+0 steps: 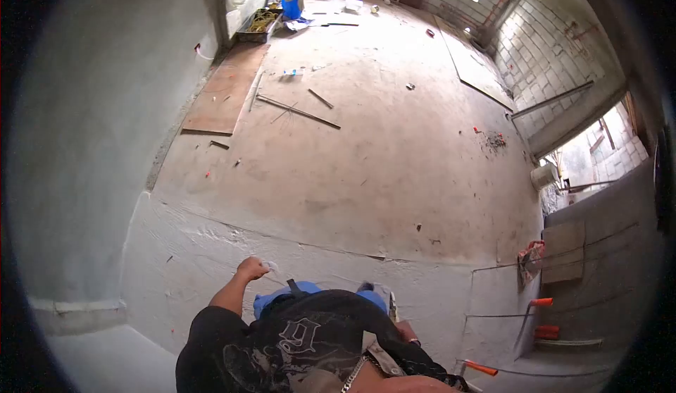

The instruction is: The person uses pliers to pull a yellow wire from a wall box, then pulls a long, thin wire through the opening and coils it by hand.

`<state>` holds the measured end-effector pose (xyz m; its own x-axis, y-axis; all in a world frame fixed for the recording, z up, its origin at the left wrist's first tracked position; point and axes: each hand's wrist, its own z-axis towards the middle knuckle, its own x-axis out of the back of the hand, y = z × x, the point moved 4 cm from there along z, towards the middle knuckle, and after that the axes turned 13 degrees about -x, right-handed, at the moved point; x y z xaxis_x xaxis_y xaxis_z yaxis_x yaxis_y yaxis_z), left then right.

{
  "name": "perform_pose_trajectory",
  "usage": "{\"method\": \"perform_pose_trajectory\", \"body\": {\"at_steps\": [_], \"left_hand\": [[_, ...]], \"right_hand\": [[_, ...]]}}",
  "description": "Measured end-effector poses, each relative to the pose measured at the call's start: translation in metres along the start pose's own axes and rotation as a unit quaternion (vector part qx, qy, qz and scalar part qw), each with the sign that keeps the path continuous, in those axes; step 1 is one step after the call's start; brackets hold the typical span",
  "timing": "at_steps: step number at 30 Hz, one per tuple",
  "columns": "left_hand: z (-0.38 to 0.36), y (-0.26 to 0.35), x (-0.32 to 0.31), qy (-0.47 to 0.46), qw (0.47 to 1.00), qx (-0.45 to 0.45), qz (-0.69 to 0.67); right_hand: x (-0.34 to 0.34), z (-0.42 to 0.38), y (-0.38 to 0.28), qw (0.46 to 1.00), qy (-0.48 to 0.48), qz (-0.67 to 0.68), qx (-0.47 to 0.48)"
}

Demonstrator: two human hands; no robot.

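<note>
My left hand (252,268) is held out to the left of my body, above the pale grey strip of floor (204,252). Its fingers are closed, and a small whitish bit shows at their tips, too small to name. Close against my right side is my right hand (407,332), partly covered by the black shirt (331,329). Its fingers are hidden, so its grip does not show. A narrow pale edge of something lies just ahead of it, mostly hidden by my body.
Ahead, the brown floor holds a wooden board (229,90), a long metal bar (299,111) and a small debris pile (495,139). A blue container (292,3) stands far left. Rods with orange ends (541,301) stick out at right. A plastered wall (113,125) rises at left.
</note>
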<state>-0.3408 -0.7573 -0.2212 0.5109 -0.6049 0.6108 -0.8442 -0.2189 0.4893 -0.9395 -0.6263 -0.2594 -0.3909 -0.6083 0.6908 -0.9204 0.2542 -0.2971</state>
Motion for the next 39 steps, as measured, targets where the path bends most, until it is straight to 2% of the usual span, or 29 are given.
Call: {"method": "perform_pose_trajectory", "body": {"at_steps": [2, 3, 6, 7, 8, 9, 10, 11, 12, 13, 15, 16, 18, 19, 21, 22, 24, 27, 28, 30, 31, 32, 33, 34, 35, 36, 37, 38, 39], "left_hand": [[-0.006, 0.033, 0.005, 0.008, 0.998, 0.039, 0.050], [-0.008, 0.048, 0.001, 0.016, 0.992, 0.082, 0.095], [0.008, 0.093, -0.017, -0.036, 0.986, 0.075, 0.145], [0.009, 0.112, -0.021, -0.040, 0.983, 0.076, 0.164], [0.013, 0.131, -0.025, -0.049, 0.984, 0.080, 0.149], [0.018, 0.150, -0.027, -0.055, 0.986, 0.083, 0.133], [0.024, 0.160, -0.034, -0.042, 0.987, 0.085, 0.131], [0.030, 0.170, -0.038, -0.028, 0.988, 0.084, 0.129], [0.034, 0.184, -0.040, -0.006, 0.988, 0.085, 0.125], [0.036, 0.201, -0.039, 0.008, 0.985, 0.077, 0.151], [0.039, 0.234, -0.035, 0.003, 0.981, 0.083, 0.178], [0.039, 0.248, -0.036, 0.000, 0.979, 0.077, 0.187], [0.041, 0.270, -0.032, 0.021, 0.960, 0.109, 0.257], [0.043, 0.280, -0.031, 0.019, 0.960, 0.101, 0.261], [0.048, 0.291, -0.030, 0.019, 0.940, 0.116, 0.319], [0.054, 0.291, -0.033, 0.012, 0.941, 0.110, 0.320], [0.068, 0.289, -0.032, 0.053, 0.939, 0.113, 0.320], [0.089, 0.287, -0.029, 0.038, 0.933, 0.083, 0.349], [0.094, 0.283, -0.029, 0.077, 0.926, 0.069, 0.362], [0.105, 0.264, -0.030, 0.114, 0.921, 0.054, 0.369], [0.112, 0.250, -0.027, 0.141, 0.924, 0.077, 0.347], [0.117, 0.223, -0.022, 0.167, 0.925, 0.103, 0.326], [0.132, 0.148, -0.034, 0.154, 0.953, 0.107, 0.237], [0.094, 0.182, -0.033, 0.139, 0.927, 0.175, 0.300], [0.052, 0.220, -0.028, 0.209, 0.922, 0.207, 0.252], [0.025, 0.234, -0.035, 0.153, 0.938, 0.258, 0.174], [0.001, 0.223, -0.055, 0.200, 0.924, 0.303, 0.122], [0.010, 0.132, -0.110, -0.041, 0.931, 0.212, 0.294], [-0.005, 0.177, -0.134, -0.295, 0.825, 0.101, 0.471]], "right_hand": [[0.030, 0.003, 0.000, 0.963, -0.069, 0.116, -0.232], [0.034, 0.004, 0.006, 0.960, -0.067, 0.131, -0.238], [0.045, 0.030, 0.037, 0.939, -0.069, 0.237, -0.238], [0.053, 0.036, 0.039, 0.997, -0.009, 0.040, -0.068], [0.059, 0.039, 0.040, 0.979, 0.060, -0.162, 0.108], [0.065, 0.041, 0.055, 0.981, 0.065, -0.147, 0.108], [0.072, 0.040, 0.085, 0.992, -0.011, 0.092, -0.082], [0.078, 0.033, 0.105, 0.905, -0.091, 0.324, -0.259], [0.087, 0.034, 0.119, 0.917, -0.084, 0.264, -0.287], [0.089, 0.035, 0.141, 0.912, -0.085, 0.281, -0.286], [0.077, 0.029, 0.187, 0.824, -0.139, 0.471, -0.283], [0.074, 0.027, 0.202, 0.818, -0.136, 0.480, -0.286], [0.072, 0.027, 0.244, 0.799, -0.090, 0.424, -0.417], [0.076, 0.024, 0.256, 0.794, -0.086, 0.429, -0.421], [0.089, 0.005, 0.269, 0.719, -0.045, 0.529, -0.448], [0.079, 0.008, 0.285, 0.714, -0.043, 0.529, -0.456], [0.033, 0.046, 0.339, 0.844, -0.039, 0.424, -0.326], [0.146, -0.013, 0.279, 0.794, -0.101, 0.455, -0.390], [0.157, -0.011, 0.279, 0.792, -0.103, 0.450, -0.399], [0.175, 0.006, 0.282, 0.917, -0.129, 0.236, -0.295], [0.183, 0.015, 0.286, 0.918, -0.127, 0.233, -0.295], [0.189, 0.022, 0.286, 0.903, -0.135, 0.309, -0.267], [0.202, 0.031, 0.283, 0.883, -0.142, 0.381, -0.235], [0.241, 0.036, 0.266, 0.904, -0.129, 0.335, -0.234], [0.262, 0.065, 0.267, 0.947, -0.102, 0.244, -0.181], [0.275, 0.098, 0.269, 0.977, -0.075, 0.151, -0.128], [0.290, 0.131, 0.266, 0.993, -0.008, 0.077, -0.090], [0.315, 0.159, 0.248, 0.995, -0.033, 0.037, -0.090], [0.311, 0.209, 0.249, 0.994, 0.110, -0.004, 0.020]]}}
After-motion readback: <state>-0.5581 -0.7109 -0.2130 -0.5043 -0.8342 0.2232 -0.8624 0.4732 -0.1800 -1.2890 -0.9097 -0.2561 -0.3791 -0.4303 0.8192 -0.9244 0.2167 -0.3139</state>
